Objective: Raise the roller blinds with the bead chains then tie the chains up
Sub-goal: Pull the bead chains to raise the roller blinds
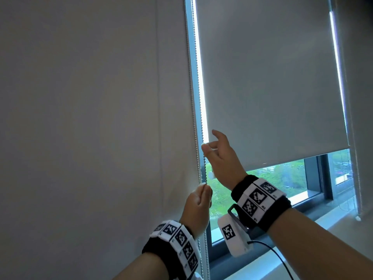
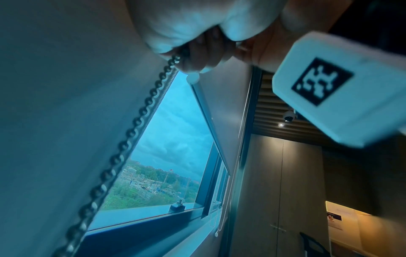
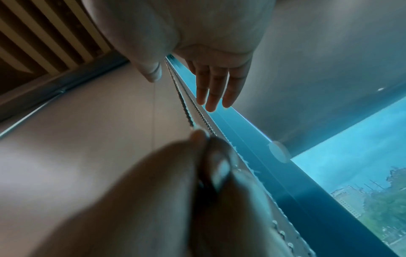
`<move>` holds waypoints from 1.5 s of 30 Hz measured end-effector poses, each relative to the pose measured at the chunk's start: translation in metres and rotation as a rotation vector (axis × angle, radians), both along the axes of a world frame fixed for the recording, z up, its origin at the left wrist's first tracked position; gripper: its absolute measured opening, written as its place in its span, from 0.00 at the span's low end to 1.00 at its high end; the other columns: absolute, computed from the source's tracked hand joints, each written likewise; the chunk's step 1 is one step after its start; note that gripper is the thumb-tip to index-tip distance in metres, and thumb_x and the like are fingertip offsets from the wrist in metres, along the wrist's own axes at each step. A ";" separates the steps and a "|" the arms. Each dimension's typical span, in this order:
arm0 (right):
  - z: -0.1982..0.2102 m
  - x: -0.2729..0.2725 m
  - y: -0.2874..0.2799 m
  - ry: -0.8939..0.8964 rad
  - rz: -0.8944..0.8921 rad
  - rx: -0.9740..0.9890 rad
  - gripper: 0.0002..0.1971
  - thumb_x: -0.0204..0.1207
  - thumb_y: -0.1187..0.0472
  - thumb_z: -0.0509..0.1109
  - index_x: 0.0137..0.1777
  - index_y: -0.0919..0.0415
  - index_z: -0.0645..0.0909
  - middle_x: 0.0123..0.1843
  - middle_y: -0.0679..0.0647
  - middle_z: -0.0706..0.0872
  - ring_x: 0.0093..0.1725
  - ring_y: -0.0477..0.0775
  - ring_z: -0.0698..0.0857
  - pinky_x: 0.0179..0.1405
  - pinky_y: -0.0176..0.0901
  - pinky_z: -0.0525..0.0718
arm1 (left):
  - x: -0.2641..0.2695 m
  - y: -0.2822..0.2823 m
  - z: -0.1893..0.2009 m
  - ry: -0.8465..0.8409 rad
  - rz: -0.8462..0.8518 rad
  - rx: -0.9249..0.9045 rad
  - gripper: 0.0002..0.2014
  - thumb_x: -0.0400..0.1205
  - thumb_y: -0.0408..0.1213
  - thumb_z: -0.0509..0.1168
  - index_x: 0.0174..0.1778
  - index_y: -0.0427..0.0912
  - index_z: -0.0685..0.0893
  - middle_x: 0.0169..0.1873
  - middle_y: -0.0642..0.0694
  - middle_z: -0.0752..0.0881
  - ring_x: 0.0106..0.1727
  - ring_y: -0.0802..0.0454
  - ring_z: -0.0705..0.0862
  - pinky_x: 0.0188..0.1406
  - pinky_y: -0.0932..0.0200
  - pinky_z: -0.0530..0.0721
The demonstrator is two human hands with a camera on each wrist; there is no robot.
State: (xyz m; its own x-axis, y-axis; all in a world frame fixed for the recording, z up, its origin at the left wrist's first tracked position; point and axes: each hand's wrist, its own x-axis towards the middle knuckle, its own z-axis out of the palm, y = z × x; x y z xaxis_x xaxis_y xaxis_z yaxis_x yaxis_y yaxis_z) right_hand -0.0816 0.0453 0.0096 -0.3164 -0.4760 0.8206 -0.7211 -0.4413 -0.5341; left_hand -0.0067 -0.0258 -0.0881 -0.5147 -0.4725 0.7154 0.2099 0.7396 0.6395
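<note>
A grey roller blind (image 1: 272,87) covers most of the window, its bottom bar a little above the sill. A two-strand bead chain (image 1: 204,166) hangs along its left edge. My left hand (image 1: 205,187) pinches the front strand from below, fingers curled round it (image 2: 193,52); the chain (image 2: 131,132) runs taut down past the wrist. My right hand (image 1: 207,146) is higher up at the same strand. In the right wrist view its thumb and straight fingers (image 3: 215,95) lie on either side of the chain (image 3: 198,111) without closing. The left hand (image 3: 204,156) is blurred below it.
A plain wall (image 1: 80,118) lies left of the chain. A strip of window with a dark frame post (image 1: 323,174) shows under the blind, above a pale sill (image 1: 302,249). Another blind with its own chain (image 1: 355,138) hangs at the right.
</note>
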 end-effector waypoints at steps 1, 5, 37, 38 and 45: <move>0.004 0.000 -0.002 -0.008 0.014 -0.007 0.28 0.80 0.50 0.61 0.77 0.56 0.59 0.54 0.49 0.81 0.43 0.45 0.83 0.55 0.47 0.79 | 0.002 0.003 -0.005 -0.010 -0.003 0.002 0.17 0.86 0.46 0.50 0.32 0.45 0.67 0.24 0.53 0.66 0.22 0.62 0.64 0.26 0.65 0.66; 0.019 0.000 -0.011 -0.049 0.087 -0.015 0.27 0.79 0.50 0.62 0.76 0.55 0.61 0.57 0.57 0.84 0.49 0.53 0.86 0.56 0.48 0.80 | -0.001 0.005 -0.026 -0.039 0.027 0.019 0.18 0.87 0.44 0.51 0.36 0.37 0.74 0.27 0.42 0.74 0.29 0.58 0.72 0.32 0.62 0.73; -0.093 -0.031 -0.010 0.149 0.113 0.207 0.27 0.75 0.40 0.46 0.43 0.61 0.77 0.41 0.59 0.88 0.42 0.62 0.86 0.43 0.60 0.85 | -0.026 0.041 0.205 0.282 -0.060 0.274 0.16 0.85 0.52 0.51 0.39 0.47 0.75 0.22 0.53 0.70 0.19 0.58 0.66 0.18 0.66 0.64; -0.098 -0.031 -0.011 0.130 0.144 0.229 0.21 0.78 0.45 0.51 0.46 0.59 0.79 0.44 0.55 0.88 0.45 0.60 0.87 0.47 0.61 0.85 | -0.030 0.040 0.199 0.297 -0.018 0.248 0.17 0.85 0.50 0.50 0.32 0.48 0.71 0.20 0.53 0.67 0.17 0.58 0.61 0.18 0.66 0.60; -0.092 -0.042 -0.005 0.085 0.223 0.287 0.16 0.76 0.46 0.53 0.37 0.52 0.77 0.38 0.58 0.87 0.40 0.60 0.86 0.42 0.63 0.87 | -0.033 0.035 0.162 0.291 0.036 0.163 0.20 0.83 0.39 0.50 0.23 0.49 0.61 0.16 0.54 0.62 0.16 0.57 0.57 0.17 0.67 0.57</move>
